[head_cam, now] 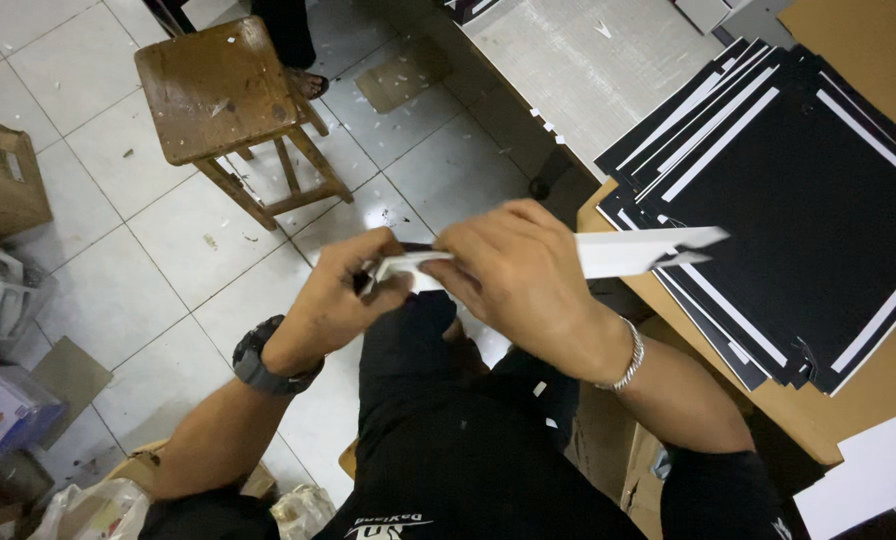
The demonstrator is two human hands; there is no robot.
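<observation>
Brown carton (3, 175); white-blue box (8, 405) below.

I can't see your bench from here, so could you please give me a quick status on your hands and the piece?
Left hand and right hand both pinching the white card strip, held flat above the lap. Stack of black sheets on the table, untouched. Nothing in the way.

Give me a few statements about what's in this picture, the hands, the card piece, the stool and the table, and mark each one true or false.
1. Both hands hold a white folded card piece. True.
2. The left hand wears a silver bracelet. False: it has a dark wristwatch; the bracelet is on the right hand.
3. A wooden stool stands on the tiled floor. True.
4. The stack of sheets on the table is red. False: black with white strips.
</observation>
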